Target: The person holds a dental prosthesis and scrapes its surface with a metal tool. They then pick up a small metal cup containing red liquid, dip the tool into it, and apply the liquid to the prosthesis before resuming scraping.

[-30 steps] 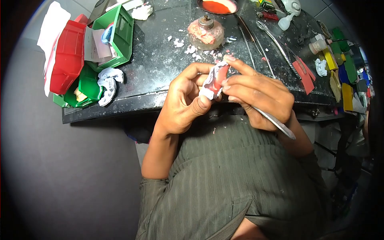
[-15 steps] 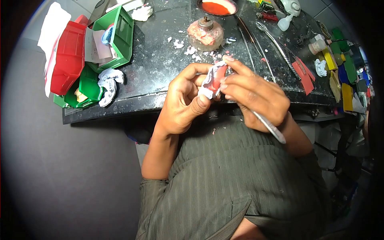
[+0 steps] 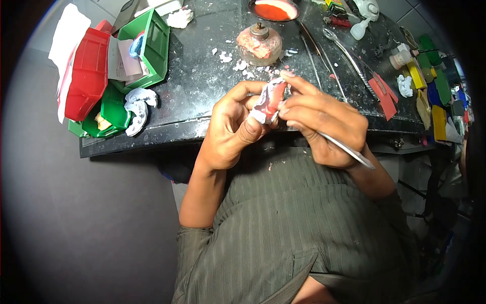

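Observation:
Just over the table's front edge, my left hand (image 3: 226, 129) grips a small whitish plaster dental cast (image 3: 258, 116) between thumb and fingers. Pink wax (image 3: 276, 95) lies along the cast's side. My right hand (image 3: 331, 119) touches the wax and the cast's right side with its fingertips. The same hand is closed round a slim metal hand tool (image 3: 349, 150), whose flat end sticks out past the palm toward the wrist. The tool's other end is hidden by the fingers.
A glass spirit lamp (image 3: 259, 46) stands behind the hands amid wax crumbs. Green (image 3: 156, 50) and red (image 3: 87, 76) bins and a plaster arch (image 3: 137, 111) sit left. Metal instruments (image 3: 349, 53) and pink wax sheets (image 3: 383, 99) lie right. A dish of red wax (image 3: 273, 10) is at the back.
The cast has turned slightly, showing more of the pink wax face. The tool's rear end has swung a little up and to the right with the right hand.

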`<action>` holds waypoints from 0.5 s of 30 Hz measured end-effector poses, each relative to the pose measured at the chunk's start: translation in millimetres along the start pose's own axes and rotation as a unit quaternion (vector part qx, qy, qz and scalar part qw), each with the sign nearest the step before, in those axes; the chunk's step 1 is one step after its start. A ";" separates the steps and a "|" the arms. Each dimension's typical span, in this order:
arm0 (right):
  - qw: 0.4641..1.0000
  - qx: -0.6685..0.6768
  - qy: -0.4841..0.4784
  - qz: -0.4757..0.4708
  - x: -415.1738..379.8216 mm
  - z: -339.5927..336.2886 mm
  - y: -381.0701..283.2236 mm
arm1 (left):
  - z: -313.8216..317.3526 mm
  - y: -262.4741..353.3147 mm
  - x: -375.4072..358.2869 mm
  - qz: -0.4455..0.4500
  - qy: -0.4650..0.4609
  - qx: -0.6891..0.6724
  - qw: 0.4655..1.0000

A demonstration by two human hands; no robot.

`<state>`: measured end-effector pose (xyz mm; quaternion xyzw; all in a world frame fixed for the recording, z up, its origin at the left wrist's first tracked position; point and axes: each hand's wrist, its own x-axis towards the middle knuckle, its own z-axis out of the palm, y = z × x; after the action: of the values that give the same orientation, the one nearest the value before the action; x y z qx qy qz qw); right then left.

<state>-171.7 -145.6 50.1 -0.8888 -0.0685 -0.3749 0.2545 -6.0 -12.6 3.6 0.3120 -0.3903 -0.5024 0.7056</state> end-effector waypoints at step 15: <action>0.941 0.256 0.200 0.095 -6.9 -19.1 29.9 | -4.2 -0.9 1.3 -0.014 0.022 -0.003 1.000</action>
<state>-179.3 -180.5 44.5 -0.7025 -0.0250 -0.4891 0.5163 -2.5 -13.9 1.0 0.3265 -0.3688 -0.5066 0.7077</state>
